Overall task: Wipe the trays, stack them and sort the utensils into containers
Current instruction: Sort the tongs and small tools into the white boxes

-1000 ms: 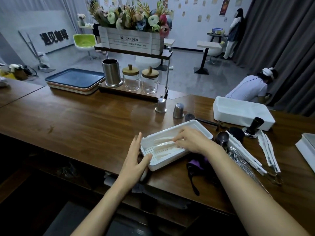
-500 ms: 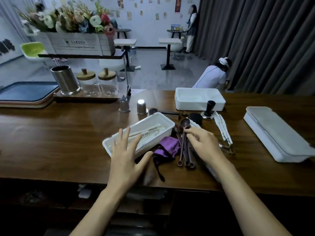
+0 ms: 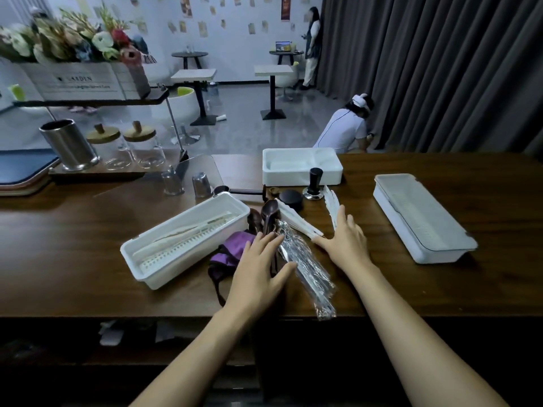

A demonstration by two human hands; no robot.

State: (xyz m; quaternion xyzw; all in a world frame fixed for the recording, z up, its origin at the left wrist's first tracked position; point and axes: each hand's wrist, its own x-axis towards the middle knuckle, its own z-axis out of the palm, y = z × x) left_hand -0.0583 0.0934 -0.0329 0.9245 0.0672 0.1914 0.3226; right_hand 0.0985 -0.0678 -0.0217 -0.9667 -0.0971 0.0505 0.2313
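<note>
Where the dark wood desk (image 3: 88, 245) runs across the front, the room opens behind it onto a grey floor (image 3: 241, 118), with a dark curtain (image 3: 440, 69) at right and a pale wall hung with small prints. Two people are out there: a standing person (image 3: 311, 45) by the curtain and a crouching person (image 3: 346, 130) just behind the desk.

The desk carries three white bins: an open bin (image 3: 194, 264) at left holding pale utensils (image 3: 182, 236), a lidded bin (image 3: 423, 218) at right, and a back bin (image 3: 302, 176). Two jars (image 3: 110, 148), one steel cup (image 3: 69, 143) and two shakers (image 3: 172, 180) stand at back left, near the stacked trays (image 3: 20, 171) at the left edge. Between the bins lie two tongs (image 3: 296, 221), dark spoons (image 3: 269, 212), one wrapped pack (image 3: 305, 268), one purple cloth (image 3: 232, 251) and one tamper (image 3: 314, 183).

The left grip (image 3: 258, 265) is released, its fingers spread flat over the cloth and the spoon handles. The right grip (image 3: 343, 239), also released and flat, touches the tongs.
</note>
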